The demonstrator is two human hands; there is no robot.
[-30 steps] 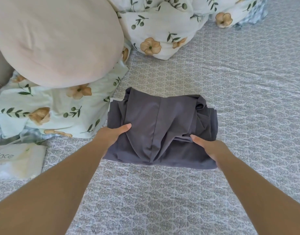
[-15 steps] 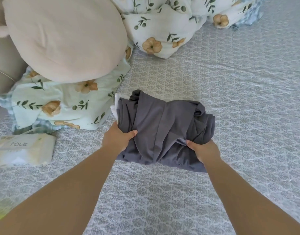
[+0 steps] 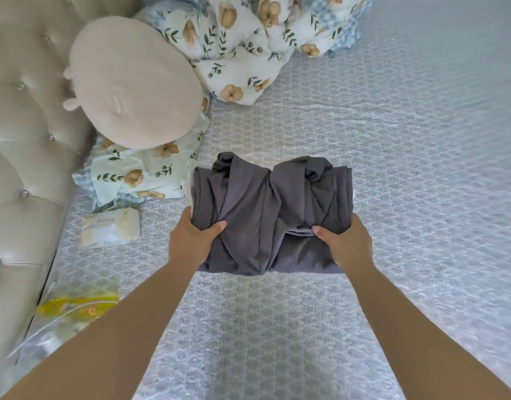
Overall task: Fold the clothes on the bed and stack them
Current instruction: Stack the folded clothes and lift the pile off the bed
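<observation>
A dark grey folded garment (image 3: pixel 271 209) is bunched into a thick bundle in the middle of the patterned grey bed sheet (image 3: pixel 407 168). My left hand (image 3: pixel 190 241) grips its near left side, thumb on top and fingers underneath. My right hand (image 3: pixel 346 243) grips its near right side the same way. A sliver of white cloth (image 3: pixel 190 174) shows under the bundle's far left edge. I cannot tell whether the bundle rests on the bed or is lifted off it.
A round beige pillow (image 3: pixel 130 82) lies on a floral pillow (image 3: pixel 138 174) at the left, a crumpled floral blanket (image 3: pixel 248 44) behind. A tissue pack (image 3: pixel 110 228) and a clear bag (image 3: pixel 66 310) with yellow contents lie beside the tufted headboard (image 3: pixel 23 140).
Both hands have tightened their grip and drawn the grey bundle together, so it is more bunched. The view has pulled back and tilted, showing the headboard and the clear bag.
</observation>
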